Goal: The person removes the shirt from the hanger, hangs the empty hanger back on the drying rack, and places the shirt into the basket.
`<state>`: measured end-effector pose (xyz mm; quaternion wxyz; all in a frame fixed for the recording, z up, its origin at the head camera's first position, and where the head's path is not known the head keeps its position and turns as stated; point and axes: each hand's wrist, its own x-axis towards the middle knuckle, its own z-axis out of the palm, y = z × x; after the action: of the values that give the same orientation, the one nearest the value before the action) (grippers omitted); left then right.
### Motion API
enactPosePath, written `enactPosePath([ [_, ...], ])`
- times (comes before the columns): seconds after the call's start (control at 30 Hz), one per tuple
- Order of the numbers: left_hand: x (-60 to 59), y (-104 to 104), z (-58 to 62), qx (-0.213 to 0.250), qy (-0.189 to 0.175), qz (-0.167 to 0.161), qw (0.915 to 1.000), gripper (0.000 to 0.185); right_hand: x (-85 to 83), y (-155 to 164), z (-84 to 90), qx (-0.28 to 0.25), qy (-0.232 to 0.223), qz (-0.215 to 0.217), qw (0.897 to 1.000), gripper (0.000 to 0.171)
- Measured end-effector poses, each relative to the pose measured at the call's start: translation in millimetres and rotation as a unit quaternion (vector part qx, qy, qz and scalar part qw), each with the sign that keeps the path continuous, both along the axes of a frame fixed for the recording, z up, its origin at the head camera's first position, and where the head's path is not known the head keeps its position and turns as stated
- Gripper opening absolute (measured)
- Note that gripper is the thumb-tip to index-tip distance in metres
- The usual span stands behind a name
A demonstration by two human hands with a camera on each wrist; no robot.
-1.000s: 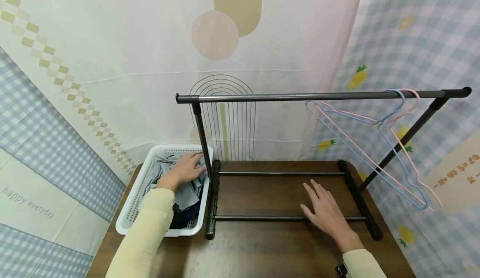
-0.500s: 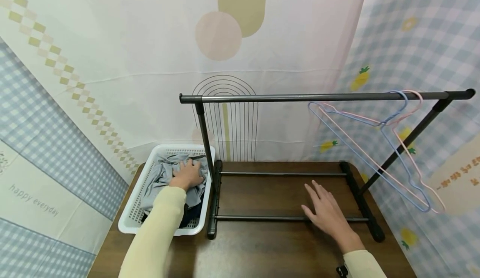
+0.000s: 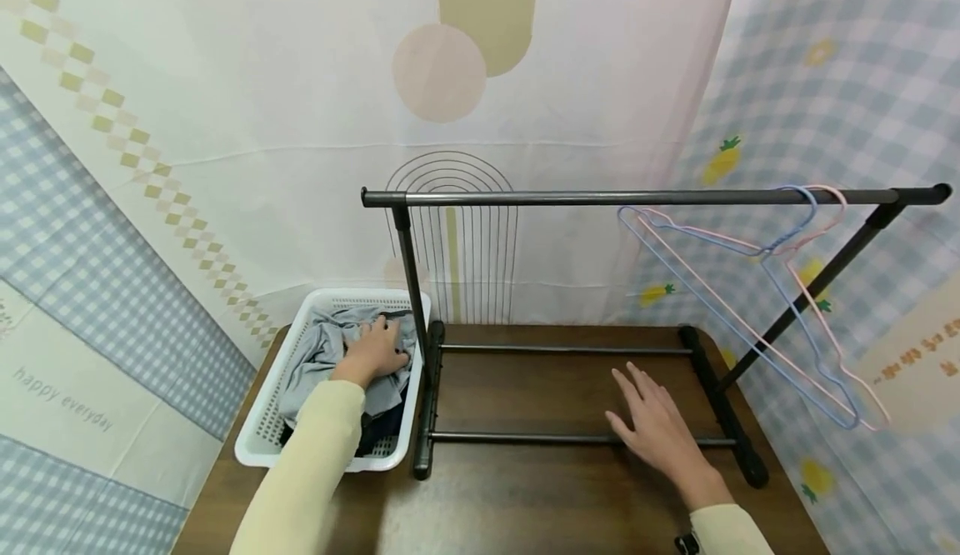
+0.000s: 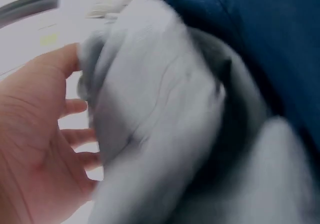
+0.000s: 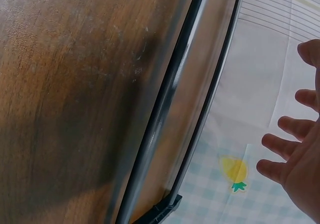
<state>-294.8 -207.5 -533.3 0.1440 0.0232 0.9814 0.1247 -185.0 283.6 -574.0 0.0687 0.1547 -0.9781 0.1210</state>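
A: Where was the grey garment (image 3: 330,359), and how did it lie?

B: Crumpled in the white basket (image 3: 258,422) at the bench's (image 3: 525,497) left, its length running near to far over dark blue cloth (image 4: 260,38). It looked soft, pale and creased.

A: And the grips?

B: The left hand (image 3: 372,352) had its fingers curled into the grey fabric. The right hand (image 3: 660,430), fingers spread, was over the rack's (image 3: 637,197) near base bar; whether it touched, I could not tell.

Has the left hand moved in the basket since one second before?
Yes. The left hand has drawn slightly back from the rack's upright pole, and its fingers, flat earlier, now curl into the grey cloth in the white basket.
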Motion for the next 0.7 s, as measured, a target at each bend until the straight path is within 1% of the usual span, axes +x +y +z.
enactPosePath([
  [0.07,6.1,-6,6.2,0.003,0.040,-0.013,0.9991,0.079,0.4,1,1.0,-0.001,-0.002,0.000,1.000,0.074],
  [0.13,13.8,-15,12.2,0.005,0.087,-0.014,0.9961,0.082,0.2,2,1.8,-0.001,-0.004,0.001,1.000,0.074],
  [0.2,22.6,-25,17.2,0.004,0.120,0.002,0.9928,0.085,-0.8,3,2.6,0.001,-0.001,0.005,1.000,0.074],
  [0.23,27.2,-30,18.6,0.000,0.127,0.014,0.9918,0.087,-1.1,3,2.4,0.000,0.001,0.007,1.000,0.075],
  [0.27,32.0,-36,19.9,0.000,0.125,0.029,0.9917,0.090,-1.5,3,2.2,0.000,0.004,0.008,1.000,0.075],
  [0.33,40.1,-45,19.9,-0.005,0.099,0.060,0.9933,0.099,-2.4,3,2.0,0.002,0.009,0.010,1.000,0.075],
  [0.4,46.5,-51,18.2,-0.001,0.053,0.087,0.9948,0.113,-3.1,2,1.8,0.003,0.012,0.011,1.000,0.075],
  [0.47,50.0,-55,14.6,0.005,0.005,0.101,0.9949,0.128,-3.3,2,1.4,0.005,0.007,0.010,1.000,0.075],
  [0.53,51.1,-55,10.4,0.014,-0.040,0.105,0.9936,0.140,-3.1,1,1.2,0.005,0.001,0.010,1.000,0.075],
  [0.57,50.9,-54,8.3,0.015,-0.056,0.102,0.9930,0.144,-3.1,0,1.0,0.004,0.000,0.010,1.000,0.075],
  [0.63,48.9,-53,4.1,0.009,-0.078,0.095,0.9924,0.149,-3.0,-1,0.5,0.002,-0.002,0.010,1.000,0.075],
  [0.7,46.3,-51,1.0,-0.004,-0.094,0.091,0.9914,0.149,-2.9,-1,-0.2,0.001,-0.001,0.012,1.000,0.075],
])
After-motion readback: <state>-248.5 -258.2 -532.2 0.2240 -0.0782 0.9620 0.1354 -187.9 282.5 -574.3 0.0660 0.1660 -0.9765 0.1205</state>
